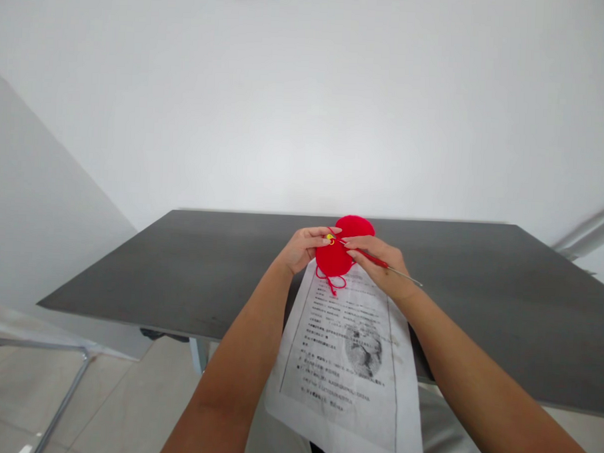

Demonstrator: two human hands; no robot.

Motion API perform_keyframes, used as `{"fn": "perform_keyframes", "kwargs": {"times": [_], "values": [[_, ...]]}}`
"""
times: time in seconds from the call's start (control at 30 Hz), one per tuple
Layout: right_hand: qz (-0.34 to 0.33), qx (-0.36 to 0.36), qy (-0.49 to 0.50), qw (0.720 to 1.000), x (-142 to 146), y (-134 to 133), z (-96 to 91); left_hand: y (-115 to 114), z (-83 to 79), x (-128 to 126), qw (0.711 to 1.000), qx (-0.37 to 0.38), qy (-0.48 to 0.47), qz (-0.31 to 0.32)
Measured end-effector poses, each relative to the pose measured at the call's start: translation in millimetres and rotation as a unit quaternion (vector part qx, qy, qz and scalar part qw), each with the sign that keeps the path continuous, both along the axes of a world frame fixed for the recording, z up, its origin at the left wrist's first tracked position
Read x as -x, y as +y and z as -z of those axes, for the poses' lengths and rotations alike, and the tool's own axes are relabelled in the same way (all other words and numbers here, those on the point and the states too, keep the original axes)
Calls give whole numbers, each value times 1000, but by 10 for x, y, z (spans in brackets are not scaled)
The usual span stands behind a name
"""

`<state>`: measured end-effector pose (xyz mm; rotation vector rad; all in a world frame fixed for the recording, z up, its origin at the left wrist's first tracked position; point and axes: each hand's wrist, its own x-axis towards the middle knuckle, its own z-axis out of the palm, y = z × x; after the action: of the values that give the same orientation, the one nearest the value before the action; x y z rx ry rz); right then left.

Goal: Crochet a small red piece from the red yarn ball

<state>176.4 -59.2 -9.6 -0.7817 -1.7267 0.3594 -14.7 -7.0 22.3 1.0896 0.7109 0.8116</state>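
Pinching the hook [374, 259], the right hand [388, 252] points its tip toward the left hand [302, 248], which pinches the red crochet [333, 261]. The hook's length slants down rightward.

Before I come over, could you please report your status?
Left hand pinching red yarn piece. Right hand holding red-handled hook at it. Loose yarn end over printed sheet.

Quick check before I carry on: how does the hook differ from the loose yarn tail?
Shape: the hook is straight, while the loose yarn tail curls in loops.
Hold: the right hand grips the hook; no hand grips the yarn tail, which trails over the printed sheet.
Colour: the hook shows bare metal beyond its red handle; the yarn tail is all red.
Shared: both show red.
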Motion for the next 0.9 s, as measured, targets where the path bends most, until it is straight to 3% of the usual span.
{"fn": "perform_keyframes", "kwargs": {"times": [0.27, 0.5, 0.67, 0.9], "values": [[-12, -61, -77, 995, -8, 17, -2, -3, 16, -31, 999, -11, 45, -8], [8, -100, -109, 989, 24, 29, 22, -5, 44, -67, 999, -1, 8, -36], [56, -99, -138, 984, 84, 57, 89, -33, 66, -140, 997, 27, -27, -61], [107, -70, -134, 983, 198, 44, 121, 12, 150, -208, 991, -48, -7, -124]]}}
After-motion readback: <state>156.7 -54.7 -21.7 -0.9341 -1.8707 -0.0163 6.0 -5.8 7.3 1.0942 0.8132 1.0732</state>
